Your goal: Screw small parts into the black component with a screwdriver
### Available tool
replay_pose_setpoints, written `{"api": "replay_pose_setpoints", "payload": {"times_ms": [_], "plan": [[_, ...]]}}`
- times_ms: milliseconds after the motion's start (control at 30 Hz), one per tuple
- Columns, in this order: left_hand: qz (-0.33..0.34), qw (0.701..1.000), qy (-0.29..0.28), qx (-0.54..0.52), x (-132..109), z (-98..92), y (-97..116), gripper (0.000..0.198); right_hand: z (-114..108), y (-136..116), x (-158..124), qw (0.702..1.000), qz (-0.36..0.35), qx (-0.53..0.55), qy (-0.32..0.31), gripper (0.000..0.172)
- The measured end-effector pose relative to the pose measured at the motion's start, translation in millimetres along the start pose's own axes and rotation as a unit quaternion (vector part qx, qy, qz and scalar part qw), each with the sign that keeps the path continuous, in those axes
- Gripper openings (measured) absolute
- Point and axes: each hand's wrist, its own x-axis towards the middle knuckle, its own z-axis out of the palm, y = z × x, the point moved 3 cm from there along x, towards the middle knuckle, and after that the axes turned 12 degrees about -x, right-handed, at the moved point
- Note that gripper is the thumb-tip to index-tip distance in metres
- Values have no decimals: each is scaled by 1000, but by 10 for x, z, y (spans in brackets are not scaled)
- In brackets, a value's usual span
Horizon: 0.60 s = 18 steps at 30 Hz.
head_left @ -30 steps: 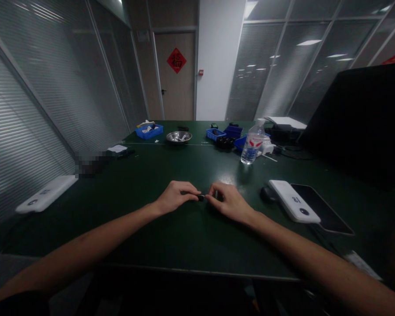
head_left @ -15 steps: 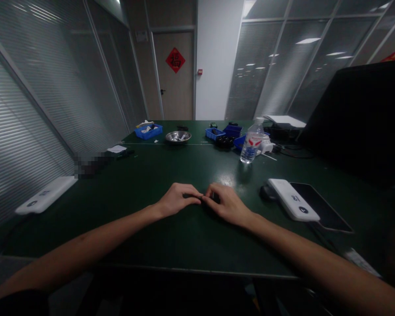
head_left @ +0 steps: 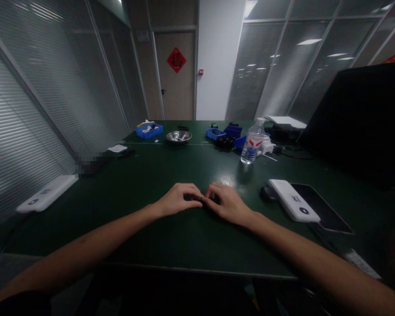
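My left hand (head_left: 181, 199) and my right hand (head_left: 227, 202) meet fingertip to fingertip low over the green table (head_left: 171, 239). Between them is a small dark object (head_left: 200, 199), mostly hidden by the fingers and too small to name. The right thumb and forefinger are pinched together on it. On the left, thumb and forefinger also come close about it, with a small gap showing between them. Dark patches show inside the curl of both hands, and I cannot make out what they are.
Right of my hands lie a white power bank (head_left: 294, 199) and a dark tablet (head_left: 319, 206). A water bottle (head_left: 253, 142) stands farther back. Beyond are blue bins (head_left: 149, 131) and a metal bowl (head_left: 178, 137). Another white power bank (head_left: 48, 193) lies at left; a black monitor (head_left: 358, 127) rises right.
My left thumb has dropped slightly away from the forefinger, widening the gap there. The right hand stays almost in place.
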Motion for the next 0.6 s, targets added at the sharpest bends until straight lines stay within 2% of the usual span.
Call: {"api": "replay_pose_setpoints", "payload": {"times_ms": [100,300,433,600], "plan": [[8,1000,16,19,-1,0,36,20,-5,4,1,1000,0,7,4,14],[11,997,39,59,12,-24,62,30,-28,67,16,1000,23,-8,17,11],[33,989,-2,141,24,-5,74,35,-5,132,30,998,51,-47,10,11],[43,974,-50,217,35,26,78,37,5,134,34,992,69,-103,-32,10]]}}
